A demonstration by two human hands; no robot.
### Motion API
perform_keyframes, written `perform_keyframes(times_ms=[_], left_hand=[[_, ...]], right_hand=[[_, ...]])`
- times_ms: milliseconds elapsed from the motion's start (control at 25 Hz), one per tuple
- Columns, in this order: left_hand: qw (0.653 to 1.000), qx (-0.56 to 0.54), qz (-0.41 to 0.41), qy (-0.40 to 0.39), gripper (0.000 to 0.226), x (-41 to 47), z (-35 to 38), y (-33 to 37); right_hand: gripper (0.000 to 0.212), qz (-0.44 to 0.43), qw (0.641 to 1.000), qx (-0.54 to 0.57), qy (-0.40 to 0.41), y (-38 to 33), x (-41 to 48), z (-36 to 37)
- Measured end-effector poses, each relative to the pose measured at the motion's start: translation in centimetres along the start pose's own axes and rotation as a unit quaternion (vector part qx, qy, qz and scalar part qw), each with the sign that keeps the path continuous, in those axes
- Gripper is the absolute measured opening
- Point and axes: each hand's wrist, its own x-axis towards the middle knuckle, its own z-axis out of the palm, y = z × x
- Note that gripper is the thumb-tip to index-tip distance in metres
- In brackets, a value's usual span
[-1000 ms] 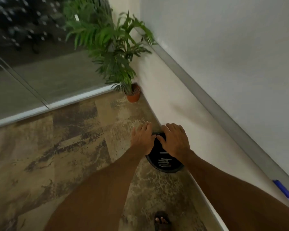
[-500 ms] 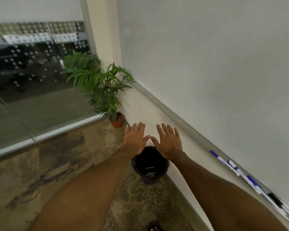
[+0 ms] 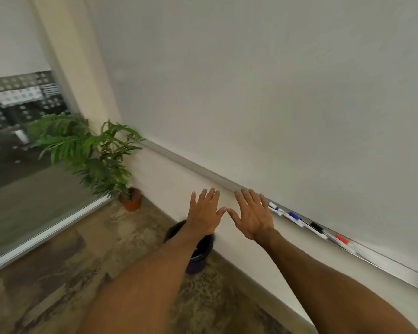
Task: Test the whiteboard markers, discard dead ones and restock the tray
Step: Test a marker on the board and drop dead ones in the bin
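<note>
Overhead, blank whiteboard (image 3: 275, 92) above patchy carpet (image 3: 58, 273)

- Potted plant (image 3: 92, 155), green fronds, terracotta pot (image 3: 131, 201), on the floor in the corner where glass partition (image 3: 22, 165) meets wall.
- Patterned brown carpet (image 3: 58, 273) underfoot.
- Cream pillar (image 3: 78, 68) beside the glass.

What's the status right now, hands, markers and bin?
Left hand and right hand open, empty, thumbs nearly touching. Markers lying in tray, untouched. Bin on floor below left forearm. Nothing in the way.
</note>
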Motion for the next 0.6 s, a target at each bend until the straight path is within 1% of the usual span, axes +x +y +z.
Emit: perform_keyframes(times_ms=[80,240,400,600], left_hand=[[0.999,0.001,0.031,-0.014,0.063,0.4,0.7,3.1],[0.994,0.002,0.101,-0.028,0.061,1.1,2.1,10.5],[0.986,-0.003,0.160,-0.047,0.062,1.5,3.7,18.9],[0.974,-0.020,0.208,-0.084,0.065,0.9,5.7,29.3]], right_hand=[[0.072,0.035,0.999,-0.001,-0.006,2.9,-2.2,0.0],[0.090,0.100,0.995,-0.001,-0.014,9.3,-6.7,-0.6],[0.095,0.165,0.986,-0.003,-0.015,16.2,-11.6,-1.2],[0.101,0.228,0.974,-0.002,-0.011,24.7,-18.7,-2.0]])
